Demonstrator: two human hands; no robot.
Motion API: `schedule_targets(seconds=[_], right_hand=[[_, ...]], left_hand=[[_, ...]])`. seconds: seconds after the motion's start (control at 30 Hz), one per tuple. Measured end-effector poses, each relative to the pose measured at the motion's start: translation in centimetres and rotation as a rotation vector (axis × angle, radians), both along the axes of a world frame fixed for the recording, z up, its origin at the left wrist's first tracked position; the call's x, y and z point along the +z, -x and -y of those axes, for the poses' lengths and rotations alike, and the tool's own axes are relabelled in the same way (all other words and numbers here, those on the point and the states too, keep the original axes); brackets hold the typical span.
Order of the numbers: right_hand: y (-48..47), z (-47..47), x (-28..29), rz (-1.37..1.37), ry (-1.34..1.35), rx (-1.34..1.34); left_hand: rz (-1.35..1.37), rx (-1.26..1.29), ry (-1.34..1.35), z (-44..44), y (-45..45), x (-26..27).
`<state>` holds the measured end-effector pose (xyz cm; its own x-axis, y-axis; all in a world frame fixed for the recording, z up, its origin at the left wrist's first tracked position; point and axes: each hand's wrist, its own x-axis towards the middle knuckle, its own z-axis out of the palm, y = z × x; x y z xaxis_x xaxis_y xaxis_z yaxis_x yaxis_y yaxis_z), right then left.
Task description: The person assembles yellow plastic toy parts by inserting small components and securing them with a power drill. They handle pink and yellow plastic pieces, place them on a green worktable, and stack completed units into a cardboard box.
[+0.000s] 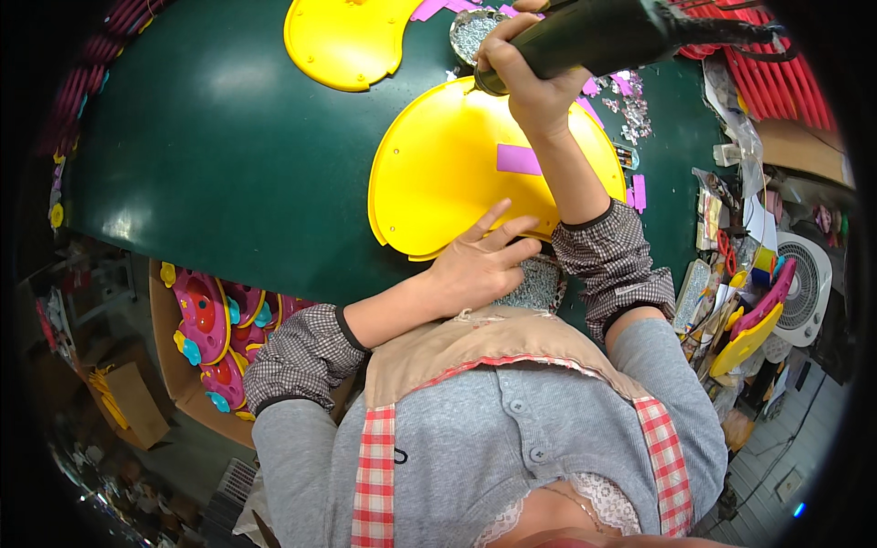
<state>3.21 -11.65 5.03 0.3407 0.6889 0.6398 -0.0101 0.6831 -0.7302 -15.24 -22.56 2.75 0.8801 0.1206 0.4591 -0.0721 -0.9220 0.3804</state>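
My right hand (531, 82) is closed around a dark power screwdriver (582, 41), its tip at the upper edge of a yellow plastic panel (438, 171). The panel lies on the green tabletop, with a flat purple plastic piece (517, 159) on it. Over the panel's lower edge is my left hand (486, 264), fingers spread; whether something small is between them cannot be told. Just below that hand, partly hidden, a container of small metal screws (531, 284) stands at the table edge. A round bowl of screws (473, 34) is beyond the panel.
Another yellow panel (346, 41) lies at the back. Loose silvery parts (634, 109) are scattered to the right. Stacked red plastic parts (774, 75) are at the upper right, and a white fan (805, 288) stands right. A cardboard box (164, 342) of colourful plastic assemblies is at the lower left.
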Motion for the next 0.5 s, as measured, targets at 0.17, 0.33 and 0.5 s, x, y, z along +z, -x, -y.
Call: schedule_targets(seconds=[0.17,0.33,0.5], right_hand=[[1.0,-0.2,0.0,0.103,0.086,-0.17],[-0.8,0.3,-0.3,-0.156,0.077,0.055],[-2.7,5.3,5.5,0.035,-0.027,0.036]], left_hand=[[0.062,-0.09,0.329,-0.4,0.1,-0.4],[0.027,-0.158,0.528,0.5,-0.4,-0.3],[0.009,-0.003,0.557,-3.4,-0.7,1.2]])
